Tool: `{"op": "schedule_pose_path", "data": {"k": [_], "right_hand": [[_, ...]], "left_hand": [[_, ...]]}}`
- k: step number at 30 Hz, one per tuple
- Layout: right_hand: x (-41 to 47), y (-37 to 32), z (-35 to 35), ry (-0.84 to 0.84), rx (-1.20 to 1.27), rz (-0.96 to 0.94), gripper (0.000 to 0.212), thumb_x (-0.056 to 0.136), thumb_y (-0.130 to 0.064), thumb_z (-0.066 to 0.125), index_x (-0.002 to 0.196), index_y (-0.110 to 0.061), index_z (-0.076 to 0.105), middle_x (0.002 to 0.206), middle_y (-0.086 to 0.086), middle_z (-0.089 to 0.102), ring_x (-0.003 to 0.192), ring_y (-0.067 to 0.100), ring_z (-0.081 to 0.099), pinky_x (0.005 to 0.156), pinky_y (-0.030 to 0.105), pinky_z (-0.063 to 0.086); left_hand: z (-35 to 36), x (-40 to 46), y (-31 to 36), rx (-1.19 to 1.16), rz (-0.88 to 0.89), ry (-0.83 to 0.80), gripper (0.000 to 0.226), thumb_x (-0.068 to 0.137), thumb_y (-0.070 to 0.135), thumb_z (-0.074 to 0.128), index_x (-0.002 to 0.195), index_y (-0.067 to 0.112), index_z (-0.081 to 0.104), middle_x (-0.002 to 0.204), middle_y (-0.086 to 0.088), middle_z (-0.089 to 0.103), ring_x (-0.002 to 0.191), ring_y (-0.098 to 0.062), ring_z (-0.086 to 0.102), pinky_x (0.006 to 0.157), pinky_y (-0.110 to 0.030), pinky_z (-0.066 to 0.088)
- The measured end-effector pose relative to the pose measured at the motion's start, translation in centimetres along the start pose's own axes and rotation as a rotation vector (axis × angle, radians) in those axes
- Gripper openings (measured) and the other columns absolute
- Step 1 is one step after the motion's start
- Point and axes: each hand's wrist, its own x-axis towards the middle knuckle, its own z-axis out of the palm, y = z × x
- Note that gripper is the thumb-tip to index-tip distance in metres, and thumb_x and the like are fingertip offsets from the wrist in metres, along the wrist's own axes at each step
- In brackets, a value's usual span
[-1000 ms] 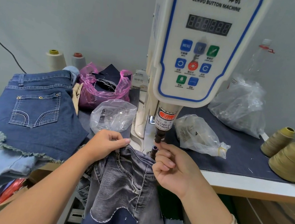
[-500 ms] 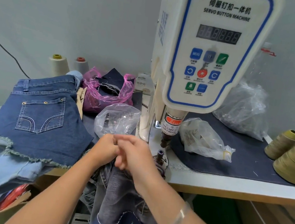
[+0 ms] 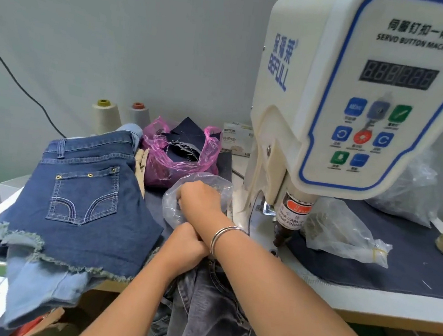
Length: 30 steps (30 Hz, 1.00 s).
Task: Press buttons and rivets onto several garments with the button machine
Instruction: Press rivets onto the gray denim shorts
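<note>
The button machine reads "SERVO BUTTON MACHINE" and "BEFULL". The right hand reaches into a clear plastic bag, its grip hidden. The left hand clutches grey jeans at the table edge.

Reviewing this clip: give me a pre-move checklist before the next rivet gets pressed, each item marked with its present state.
1. Fingers clear of the press head: ok, neither hand is under it.
2. Rivet picked up: cannot tell; right hand reaches into the clear bag, fingertips hidden.
3. Grey jeans held: ok, left hand grips them at the table edge.
4. Fabric placed on the lower die: not ok, the jeans hang off the table front.
5. Machine display reading: cannot tell, blurred.
</note>
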Motion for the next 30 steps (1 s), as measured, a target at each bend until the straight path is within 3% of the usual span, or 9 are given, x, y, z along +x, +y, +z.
{"op": "schedule_pose_path", "data": {"k": [4, 8, 21, 23, 26, 28, 30], "right_hand": [[0.7, -0.2, 0.4, -0.018, -0.142, -0.092, 0.025, 0.086, -0.006, 0.056, 0.108, -0.012, 0.066, 0.108, 0.007, 0.066, 0.100, 0.029, 0.064, 0.068, 0.033, 0.040], [1.0, -0.2, 0.5, -0.014, -0.179, -0.117, 0.025, 0.086, -0.005, 0.057, 0.110, -0.010, 0.065, 0.111, 0.008, 0.066, 0.103, 0.029, 0.063, 0.069, 0.034, 0.042], [0.6, 0.5, 0.9, -0.049, 0.017, 0.039, 0.030, 0.086, -0.012, 0.055, 0.115, -0.014, 0.060, 0.111, 0.009, 0.064, 0.104, 0.030, 0.061, 0.070, 0.034, 0.039], [-0.2, 0.7, 0.4, 0.011, 0.091, 0.083, 0.024, 0.087, -0.012, 0.052, 0.109, -0.015, 0.062, 0.108, 0.009, 0.064, 0.101, 0.031, 0.061, 0.070, 0.034, 0.040], [-3.1, 0.8, -1.3, 0.222, 0.359, 0.080, 0.016, 0.090, -0.018, 0.052, 0.098, -0.015, 0.065, 0.102, 0.006, 0.064, 0.094, 0.025, 0.059, 0.073, 0.034, 0.046], [-6.9, 0.7, -2.5, 0.390, 0.622, 0.017, 0.009, 0.087, -0.019, 0.059, 0.087, -0.015, 0.067, 0.087, 0.001, 0.065, 0.080, 0.016, 0.057, 0.071, 0.032, 0.047], [-12.2, 1.2, -3.3, 0.510, 0.847, 0.003, 0.005, 0.082, -0.027, 0.064, 0.079, -0.025, 0.067, 0.074, -0.007, 0.064, 0.069, 0.007, 0.057, 0.065, 0.022, 0.046]], "left_hand": [[0.0, 0.2, 0.0, 0.043, -0.003, -0.014, 0.006, 0.062, 0.023, 0.058, 0.059, 0.019, 0.061, 0.055, 0.010, 0.063, 0.055, 0.002, 0.046, 0.058, -0.028, 0.043], [-0.1, 0.3, 0.1, 0.083, 0.000, -0.015, 0.005, 0.063, 0.027, 0.056, 0.059, 0.025, 0.059, 0.055, 0.023, 0.062, 0.052, 0.008, 0.050, 0.051, -0.012, 0.039], [0.0, 0.1, 0.0, 0.052, -0.015, -0.001, 0.008, 0.061, 0.024, 0.061, 0.055, 0.019, 0.060, 0.053, 0.014, 0.062, 0.049, 0.004, 0.047, 0.050, -0.015, 0.038], [0.0, 0.0, 0.0, 0.042, -0.027, -0.021, 0.009, 0.059, 0.021, 0.062, 0.050, 0.020, 0.060, 0.049, 0.008, 0.057, 0.049, 0.002, 0.042, 0.050, -0.021, 0.037], [0.0, -0.1, 0.3, 0.007, -0.013, -0.043, 0.004, 0.059, 0.020, 0.065, 0.062, 0.018, 0.067, 0.063, -0.003, 0.068, 0.061, -0.007, 0.055, 0.057, -0.037, 0.048], [-0.1, -0.3, 0.4, 0.023, 0.036, -0.027, 0.027, 0.061, 0.031, 0.062, 0.074, 0.008, 0.069, 0.072, -0.012, 0.070, 0.067, -0.013, 0.057, 0.059, -0.039, 0.048], [-0.1, -0.4, 0.5, 0.037, 0.032, -0.037, 0.036, 0.061, 0.044, 0.058, 0.070, 0.011, 0.069, 0.066, -0.009, 0.066, 0.065, -0.013, 0.052, 0.058, -0.033, 0.043]]}}
